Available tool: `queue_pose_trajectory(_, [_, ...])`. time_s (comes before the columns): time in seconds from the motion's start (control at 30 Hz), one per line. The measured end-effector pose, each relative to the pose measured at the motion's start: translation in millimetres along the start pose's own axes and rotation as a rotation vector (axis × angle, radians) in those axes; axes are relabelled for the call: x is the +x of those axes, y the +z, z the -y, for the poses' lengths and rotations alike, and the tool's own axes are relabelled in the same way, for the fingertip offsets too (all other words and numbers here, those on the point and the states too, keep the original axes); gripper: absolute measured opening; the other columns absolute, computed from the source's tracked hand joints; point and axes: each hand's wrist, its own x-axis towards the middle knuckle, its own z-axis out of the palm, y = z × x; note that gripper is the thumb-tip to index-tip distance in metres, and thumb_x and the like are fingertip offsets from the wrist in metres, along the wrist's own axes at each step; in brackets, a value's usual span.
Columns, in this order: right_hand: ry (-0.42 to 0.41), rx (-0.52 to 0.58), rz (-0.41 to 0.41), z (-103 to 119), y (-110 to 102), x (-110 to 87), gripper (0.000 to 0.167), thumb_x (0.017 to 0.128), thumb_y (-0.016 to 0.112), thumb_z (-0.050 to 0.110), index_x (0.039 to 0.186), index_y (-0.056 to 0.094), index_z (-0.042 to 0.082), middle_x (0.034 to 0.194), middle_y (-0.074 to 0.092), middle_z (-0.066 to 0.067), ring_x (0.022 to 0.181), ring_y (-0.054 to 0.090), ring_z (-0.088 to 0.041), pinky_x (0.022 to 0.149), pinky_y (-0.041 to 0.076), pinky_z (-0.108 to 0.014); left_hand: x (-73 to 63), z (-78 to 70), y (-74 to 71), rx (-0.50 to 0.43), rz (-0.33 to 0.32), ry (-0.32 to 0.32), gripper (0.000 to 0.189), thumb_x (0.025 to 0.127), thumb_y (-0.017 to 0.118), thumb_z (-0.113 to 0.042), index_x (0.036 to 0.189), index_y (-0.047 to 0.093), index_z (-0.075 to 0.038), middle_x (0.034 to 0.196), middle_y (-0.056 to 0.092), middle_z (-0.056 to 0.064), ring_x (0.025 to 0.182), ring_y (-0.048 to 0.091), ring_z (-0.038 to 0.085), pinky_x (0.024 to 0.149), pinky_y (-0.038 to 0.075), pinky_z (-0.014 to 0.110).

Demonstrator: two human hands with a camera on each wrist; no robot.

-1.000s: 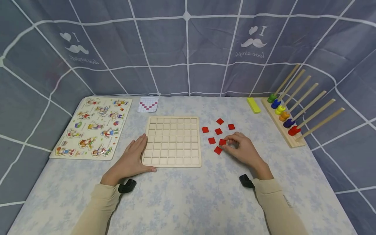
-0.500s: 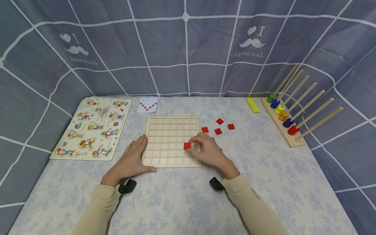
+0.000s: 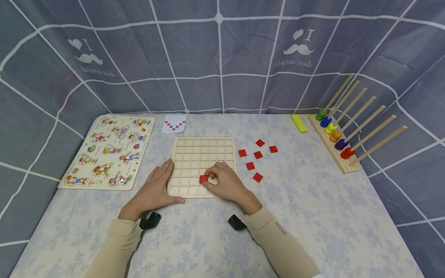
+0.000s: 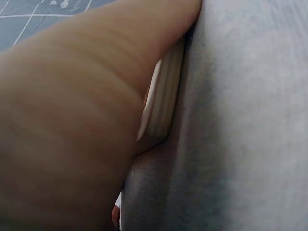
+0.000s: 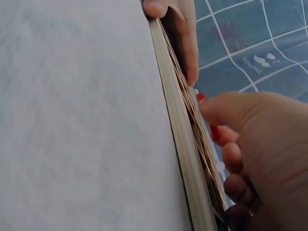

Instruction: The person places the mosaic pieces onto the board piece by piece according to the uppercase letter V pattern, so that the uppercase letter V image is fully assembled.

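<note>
Over the near half of the wooden board (image 3: pixel 194 158), the right hand (image 3: pixel 226 183) pinches one red tile (image 3: pixel 203 179) between thumb and fingers. To the left, the left hand (image 3: pixel 156 187) grips nothing; its straight fingers lie along the board's left edge, thumb at the near edge. Six loose tiles (image 3: pixel 258 155) lie at right. On the far curtain (image 3: pixel 201 46), "love simple" reads mirrored; the right sleeve's (image 3: pixel 278 243) small writing is unclear.
</note>
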Motion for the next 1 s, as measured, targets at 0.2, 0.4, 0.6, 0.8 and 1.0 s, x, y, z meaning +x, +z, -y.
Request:
queue_pose_trajectory(0.2, [0.023, -0.044, 0.024, 1.3, 3.3, -0.5, 0.017, 0.091, 0.074, 0.029, 0.101, 0.071, 0.016, 0.087, 0.053, 0.007, 0.088, 0.045, -0.011, 0.075, 0.042, -0.023, 0.9, -0.6, 0.1, 0.006, 0.003, 0.001, 0.143, 0.066, 0.086, -0.068, 0.163, 0.008, 0.003, 0.172, 0.007, 0.020, 0.159, 0.009, 0.039, 0.129, 0.009, 0.057])
queue_pose_trajectory(0.4, [0.032, -0.039, 0.020, 2.9, 5.2, 0.7, 0.016, 0.091, 0.074, 0.029, 0.101, 0.072, 0.017, 0.087, 0.054, 0.007, 0.085, 0.045, -0.011, 0.074, 0.043, -0.023, -0.1, -2.3, -1.0, -0.004, 0.009, -0.009, 0.143, 0.066, 0.086, -0.068, 0.163, 0.008, 0.002, 0.172, 0.007, 0.020, 0.159, 0.009, 0.039, 0.129, 0.008, 0.057])
queue_pose_trajectory(0.6, [0.045, -0.020, 0.004, 7.2, 4.8, 2.8, 0.016, 0.089, 0.076, 0.026, 0.101, 0.075, 0.016, 0.085, 0.058, 0.006, 0.083, 0.048, -0.012, 0.072, 0.044, -0.023, -0.8, -3.4, -2.8, -0.002, 0.006, -0.018, 0.141, 0.066, 0.087, -0.066, 0.163, 0.010, 0.002, 0.172, 0.008, 0.021, 0.159, 0.009, 0.039, 0.129, 0.008, 0.058])
queue_pose_trajectory(0.8, [0.074, -0.003, -0.013, 8.0, 6.9, 3.2, 0.018, 0.088, 0.077, 0.026, 0.102, 0.077, 0.015, 0.083, 0.058, 0.008, 0.083, 0.048, -0.011, 0.071, 0.043, -0.022, -0.5, -3.8, -3.5, 0.002, 0.003, -0.016, 0.141, 0.066, 0.088, -0.064, 0.162, 0.011, 0.003, 0.171, 0.008, 0.021, 0.159, 0.010, 0.040, 0.128, 0.009, 0.058])
queue_pose_trajectory(1.0, [0.101, 0.023, -0.016, 6.6, 7.5, 0.5, 0.020, 0.088, 0.080, 0.030, 0.103, 0.079, 0.017, 0.080, 0.057, 0.010, 0.081, 0.046, -0.010, 0.069, 0.042, -0.020, 0.0, -2.6, -1.3, 0.007, 0.000, -0.010, 0.142, 0.066, 0.086, -0.068, 0.163, 0.009, 0.002, 0.172, 0.007, 0.021, 0.159, 0.010, 0.041, 0.128, 0.009, 0.058])
